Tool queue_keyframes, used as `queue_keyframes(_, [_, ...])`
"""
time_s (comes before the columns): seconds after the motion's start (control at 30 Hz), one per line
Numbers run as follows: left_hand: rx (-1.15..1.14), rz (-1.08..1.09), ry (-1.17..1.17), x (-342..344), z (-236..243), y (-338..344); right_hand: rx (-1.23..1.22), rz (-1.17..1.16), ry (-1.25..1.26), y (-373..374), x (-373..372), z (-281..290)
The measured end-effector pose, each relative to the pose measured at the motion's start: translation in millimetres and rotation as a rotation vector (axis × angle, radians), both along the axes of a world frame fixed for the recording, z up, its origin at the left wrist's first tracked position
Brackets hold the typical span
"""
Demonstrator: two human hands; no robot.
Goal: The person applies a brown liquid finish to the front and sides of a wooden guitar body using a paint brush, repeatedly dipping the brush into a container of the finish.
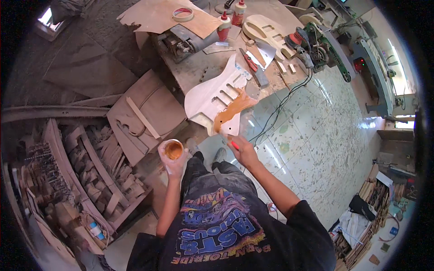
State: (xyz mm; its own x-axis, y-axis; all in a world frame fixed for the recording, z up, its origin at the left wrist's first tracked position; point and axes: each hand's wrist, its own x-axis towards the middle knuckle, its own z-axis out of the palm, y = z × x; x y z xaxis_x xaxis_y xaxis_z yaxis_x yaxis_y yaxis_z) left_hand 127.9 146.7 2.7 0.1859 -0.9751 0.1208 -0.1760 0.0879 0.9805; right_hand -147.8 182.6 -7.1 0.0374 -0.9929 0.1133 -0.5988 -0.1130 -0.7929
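A wooden worktop carried everything ahead of the person, and a thin brown sheet lay across its far left corner, jutting past the edge. The pale guitar body lay at the worktop's near corner, flat side up, its nearest end reaching out beyond the edge. A glossy orange-brown coat covered part of it, running from that nearest end toward the right side; the rest was bare wood with slots cut through its middle. A second guitar body, uncoated, lay farther off, toward the right edge. A grey machine stood by the left edge, partly under the sheet. Two red-and-white bottles stood upright toward the far edge.

The left hand was off the worktop, beyond its near corner, with the fingers wrapped around a cup. The right hand was just beside the nearest end of the pale guitar body, its fingers clamped on a red-handled tool; the tip was too blurred to make out. The cup held amber liquid. A roll of tape rested on the sheet.
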Motion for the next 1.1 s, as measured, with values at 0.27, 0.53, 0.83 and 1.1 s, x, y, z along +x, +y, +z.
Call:
queue_keyframes(0.27, [-0.011,0.037,-0.082,-5.1,7.9,29.6,0.113,-0.332,0.015,8.0,-29.1,-22.1])
queue_keyframes(0.53, [-0.047,0.039,-0.124,-3.5,1.2,39.0,0.095,-0.321,-0.005,-9.6,-21.9,-41.5])
queue_keyframes(0.83, [0.009,0.043,-0.083,-0.4,4.5,39.3,0.002,-0.335,0.034,-14.6,-39.0,-59.8])
queue_keyframes(1.1, [-0.054,0.057,-0.144,0.9,-0.5,41.3,-0.258,-0.357,0.138,-49.3,-77.6,-32.3])
